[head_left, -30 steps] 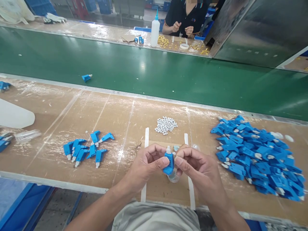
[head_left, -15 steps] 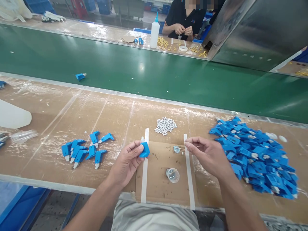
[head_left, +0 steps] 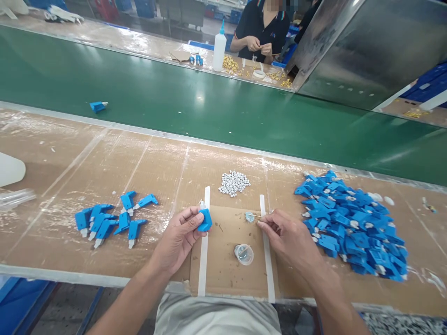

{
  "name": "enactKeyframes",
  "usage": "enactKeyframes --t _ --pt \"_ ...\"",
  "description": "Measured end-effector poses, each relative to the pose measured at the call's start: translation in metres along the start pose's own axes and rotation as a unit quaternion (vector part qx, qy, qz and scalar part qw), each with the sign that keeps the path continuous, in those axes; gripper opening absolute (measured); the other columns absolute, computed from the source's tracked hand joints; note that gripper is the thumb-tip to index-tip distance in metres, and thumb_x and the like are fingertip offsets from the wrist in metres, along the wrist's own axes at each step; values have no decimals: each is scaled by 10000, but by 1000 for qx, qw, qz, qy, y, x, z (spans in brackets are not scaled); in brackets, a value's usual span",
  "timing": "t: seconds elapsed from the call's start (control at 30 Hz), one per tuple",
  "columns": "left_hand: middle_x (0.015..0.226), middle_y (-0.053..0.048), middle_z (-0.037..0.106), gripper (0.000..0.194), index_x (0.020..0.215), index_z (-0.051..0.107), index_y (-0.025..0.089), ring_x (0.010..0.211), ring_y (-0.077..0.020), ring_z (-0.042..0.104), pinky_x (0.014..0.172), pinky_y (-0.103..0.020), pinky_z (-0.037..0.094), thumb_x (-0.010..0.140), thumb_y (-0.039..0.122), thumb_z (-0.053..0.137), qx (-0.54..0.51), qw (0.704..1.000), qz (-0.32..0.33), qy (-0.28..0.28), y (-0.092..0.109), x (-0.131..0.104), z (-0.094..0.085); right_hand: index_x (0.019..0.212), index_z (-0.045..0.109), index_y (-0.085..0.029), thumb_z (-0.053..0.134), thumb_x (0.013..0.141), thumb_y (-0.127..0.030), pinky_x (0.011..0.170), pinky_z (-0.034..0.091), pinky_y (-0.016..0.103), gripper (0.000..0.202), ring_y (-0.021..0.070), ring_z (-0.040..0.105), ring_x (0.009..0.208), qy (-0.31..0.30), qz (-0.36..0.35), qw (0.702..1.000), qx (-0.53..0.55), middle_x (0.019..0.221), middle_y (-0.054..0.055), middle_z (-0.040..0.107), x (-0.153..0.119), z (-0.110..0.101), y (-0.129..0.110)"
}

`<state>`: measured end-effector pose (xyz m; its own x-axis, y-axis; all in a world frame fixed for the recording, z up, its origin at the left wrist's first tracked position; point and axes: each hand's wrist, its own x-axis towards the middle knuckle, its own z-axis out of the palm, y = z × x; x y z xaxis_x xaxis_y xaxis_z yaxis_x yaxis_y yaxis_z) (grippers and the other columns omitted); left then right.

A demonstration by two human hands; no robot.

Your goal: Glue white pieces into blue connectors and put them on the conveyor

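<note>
The left hand pinches a small blue plastic piece between thumb and fingertips, just left of centre in the lower half of the frame, over a white tape strip. A short white tip sticks up from the piece's top. It looks light, stiff and smooth, so the flat blue sides seem the safe place to hold it; the white tip looks thin and easier to damage.

The right hand is closed on a thin stick whose end reaches a small blob on the cardboard. Below sits a small clear cup. A heap of white bits lies above centre, a big pile of blue pieces at right, and a smaller group at left.
</note>
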<state>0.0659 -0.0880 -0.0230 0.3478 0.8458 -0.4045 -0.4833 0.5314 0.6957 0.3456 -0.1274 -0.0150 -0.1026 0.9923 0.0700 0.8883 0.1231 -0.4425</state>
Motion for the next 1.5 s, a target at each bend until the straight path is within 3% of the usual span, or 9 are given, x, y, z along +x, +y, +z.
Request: enactKeyframes --t 0.43,0.63,0.7,0.83,0.93,1.0,1.2,1.33,1.5 --pt "872 -46 660 237 999 715 125 731 -103 615 654 -181 509 837 289 773 9 1000 4 -4 -1 -1 1 819 591 -201 464 959 -220 548 336 330 191 237 602 659 14 -25 988 -152 797 82 628 7 14 -9" --pt "822 -27 620 190 954 708 133 723 -90 571 683 -177 498 853 287 755 11 1000 21 -20 1 -9 12 789 599 -201 518 926 -337 563 410 312 209 226 569 629 -3 80 988 131 706 59 595 6 1 -6" --pt "803 -21 606 167 916 700 133 699 -80 550 677 -174 495 850 275 758 -1 999 8 -43 2 -13 21 780 598 -200 567 916 -410 509 414 278 252 188 537 572 -31 126 944 303 677 38 580 6 -12 -10" --pt "775 -21 603 166 911 704 124 675 -82 582 660 -179 516 850 269 756 -20 993 -45 -106 3 -17 43 725 597 -184 761 787 -443 431 318 209 313 119 422 532 -61 211 760 612 715 22 534 6 -33 -27" --pt "731 -27 611 187 826 685 106 631 -90 629 613 -166 529 856 281 744 -31 986 -99 -133 3 -17 58 723 607 -179 795 783 -431 419 264 197 320 106 371 527 -84 211 720 656 720 17 513 2 -36 -43" --pt "676 -23 612 209 761 665 97 564 -78 631 541 -131 508 850 270 742 -52 980 -146 -126 4 -16 66 763 625 -185 755 848 -426 432 273 206 286 116 383 544 -76 173 738 648 725 12 504 -2 -34 -51" --pt "681 -89 683 133 832 686 38 471 -76 636 403 -73 449 857 166 661 -140 931 -324 -98 9 -16 73 968 659 -221 574 1014 -219 642 378 301 97 172 464 733 27 -49 889 454 840 16 503 -13 -32 -55" --pt "681 -92 693 154 819 684 41 445 -63 624 438 -78 486 899 152 615 -156 921 -341 -108 8 -18 73 1008 632 -209 542 985 -85 712 384 339 155 196 485 797 49 -158 912 374 847 23 530 -13 -34 -51" --pt "681 -85 701 153 813 693 47 453 -65 630 464 -95 520 906 149 625 -158 924 -327 -122 3 -20 72 1013 616 -190 536 960 -17 696 404 337 199 197 513 785 51 -214 921 320 851 35 574 -11 -36 -50"
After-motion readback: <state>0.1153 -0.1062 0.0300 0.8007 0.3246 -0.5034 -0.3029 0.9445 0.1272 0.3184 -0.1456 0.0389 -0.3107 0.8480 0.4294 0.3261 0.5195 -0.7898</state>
